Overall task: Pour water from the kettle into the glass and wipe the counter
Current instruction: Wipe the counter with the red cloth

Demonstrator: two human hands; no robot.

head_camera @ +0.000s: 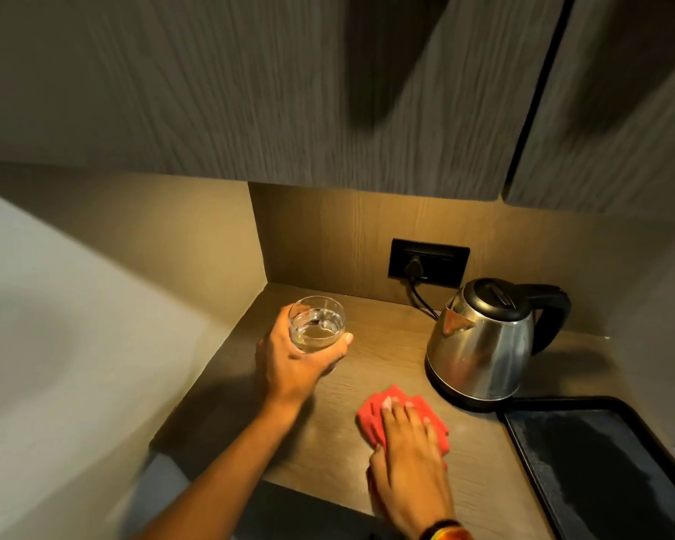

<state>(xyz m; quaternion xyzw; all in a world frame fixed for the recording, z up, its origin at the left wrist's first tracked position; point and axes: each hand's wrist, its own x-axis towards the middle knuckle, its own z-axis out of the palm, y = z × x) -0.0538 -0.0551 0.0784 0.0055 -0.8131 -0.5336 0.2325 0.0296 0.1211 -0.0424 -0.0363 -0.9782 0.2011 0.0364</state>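
Left hand [289,356] grips the glass [317,323] from its left side, fingers wrapped round it; the glass holds water and sits at the back left of the counter [367,360], though contact with the surface cannot be confirmed. Right hand [406,454] lies flat, fingers extended, pressing a red cloth [371,413] onto the counter near the front edge. Steel kettle [480,344] stands upright on its base at right, lid closed, beside a black tray [523,403]; its cord runs to the wall socket [427,263].
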